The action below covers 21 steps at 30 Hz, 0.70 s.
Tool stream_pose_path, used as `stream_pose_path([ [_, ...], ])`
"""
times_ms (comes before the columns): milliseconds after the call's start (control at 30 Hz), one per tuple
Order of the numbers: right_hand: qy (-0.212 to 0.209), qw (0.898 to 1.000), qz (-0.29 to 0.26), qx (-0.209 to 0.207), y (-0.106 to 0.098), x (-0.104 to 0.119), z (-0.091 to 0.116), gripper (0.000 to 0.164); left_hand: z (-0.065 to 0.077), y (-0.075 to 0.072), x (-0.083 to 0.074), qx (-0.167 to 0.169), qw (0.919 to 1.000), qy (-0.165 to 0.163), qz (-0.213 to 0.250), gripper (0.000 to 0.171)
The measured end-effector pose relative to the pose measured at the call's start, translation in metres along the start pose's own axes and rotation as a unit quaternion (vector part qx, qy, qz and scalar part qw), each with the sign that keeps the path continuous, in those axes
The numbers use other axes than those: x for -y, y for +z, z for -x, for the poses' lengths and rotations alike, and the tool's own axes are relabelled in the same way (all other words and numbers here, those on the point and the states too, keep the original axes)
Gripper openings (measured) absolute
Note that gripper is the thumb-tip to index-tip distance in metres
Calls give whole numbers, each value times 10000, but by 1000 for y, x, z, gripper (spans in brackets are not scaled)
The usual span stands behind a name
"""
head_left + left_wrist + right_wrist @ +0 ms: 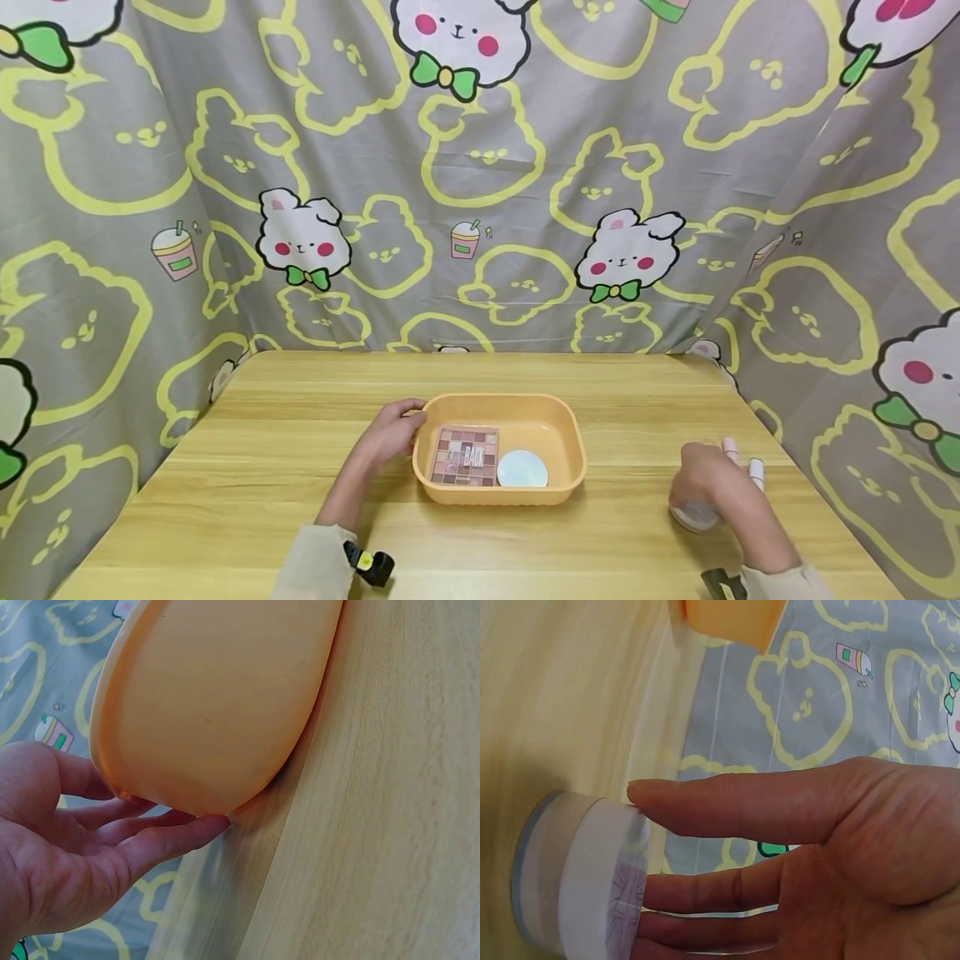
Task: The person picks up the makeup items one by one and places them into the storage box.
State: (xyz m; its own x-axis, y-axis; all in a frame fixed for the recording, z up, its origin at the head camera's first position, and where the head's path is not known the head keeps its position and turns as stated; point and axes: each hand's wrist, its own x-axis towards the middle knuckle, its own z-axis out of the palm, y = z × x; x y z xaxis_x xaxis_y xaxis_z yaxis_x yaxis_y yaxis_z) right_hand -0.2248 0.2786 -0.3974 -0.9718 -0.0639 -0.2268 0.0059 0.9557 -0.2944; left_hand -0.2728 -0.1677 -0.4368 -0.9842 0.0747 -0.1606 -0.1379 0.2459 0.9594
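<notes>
An orange plastic basin stands mid-table, holding an eyeshadow palette marked "BACK" and a round white disc. My left hand holds the basin's left end. In the left wrist view its thumb lies along the lower edge of the basin, the other fingers by the rim. Off to the right, my right hand grips a round cosmetic jar from above. The right wrist view shows the thumb and fingers on either side of the jar's white lid.
Two small tubes, one with a pink cap and one with a white cap, stand just right of my right hand. The wooden table ends at a patterned grey curtain behind and at the sides.
</notes>
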Motion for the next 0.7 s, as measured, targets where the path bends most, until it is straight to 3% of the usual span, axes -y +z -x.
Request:
stream_pose_path([
  [233, -170, 9995, -180, -183, 6, 8, -3, 35, 2, -1, -1, 26, 10000, 33, -12, 34],
  [433, -321, 9986, 42, -420, 9, 12, -9, 26, 2, -1, -1, 31, 10000, 37, -8, 35],
  [700, -368, 9961, 40, -805, 11, 15, -17, 31, 1, -1, -1, 28, 10000, 55, -7, 35],
])
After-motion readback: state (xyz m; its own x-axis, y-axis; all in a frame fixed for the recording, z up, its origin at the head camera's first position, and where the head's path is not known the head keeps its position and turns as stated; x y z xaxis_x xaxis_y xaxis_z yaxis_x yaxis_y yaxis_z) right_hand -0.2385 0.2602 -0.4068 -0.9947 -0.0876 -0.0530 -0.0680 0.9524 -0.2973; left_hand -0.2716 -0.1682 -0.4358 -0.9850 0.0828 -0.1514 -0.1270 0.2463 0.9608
